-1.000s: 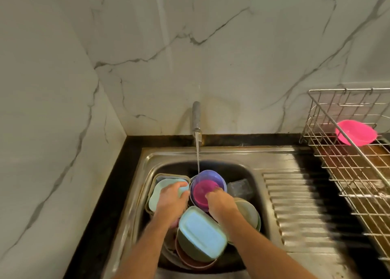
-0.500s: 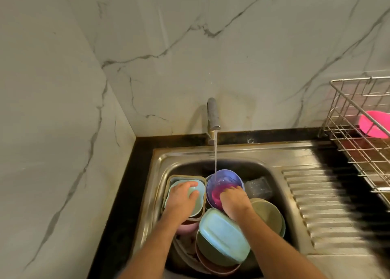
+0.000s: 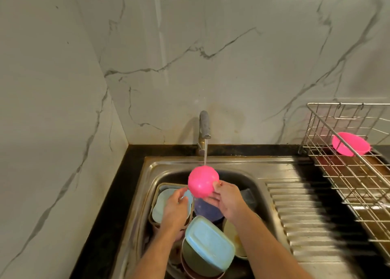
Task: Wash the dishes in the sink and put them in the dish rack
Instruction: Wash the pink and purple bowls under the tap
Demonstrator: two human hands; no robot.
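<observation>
- Right hand [image 3: 226, 200] grips a pink bowl [image 3: 203, 181] by its rim, underside up beneath the tap's stream [image 3: 205, 154].
- Left hand [image 3: 176, 210] hovers just beside it, fingers loosely curled, empty.
- One pink dish [image 3: 350, 144] sits in the dish rack [image 3: 346, 179], far to the right hand's right.
- A pile of dishes [image 3: 207, 242] waits below both hands: most work remains.

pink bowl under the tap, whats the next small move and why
Probably turn the pink bowl over in the stream. The right hand grips its rim with the outside facing the camera, and water from the tap is striking only the top edge. The left hand is beside it with nothing in its fingers, so it could help rotate the bowl before it goes to the dish rack.
</observation>
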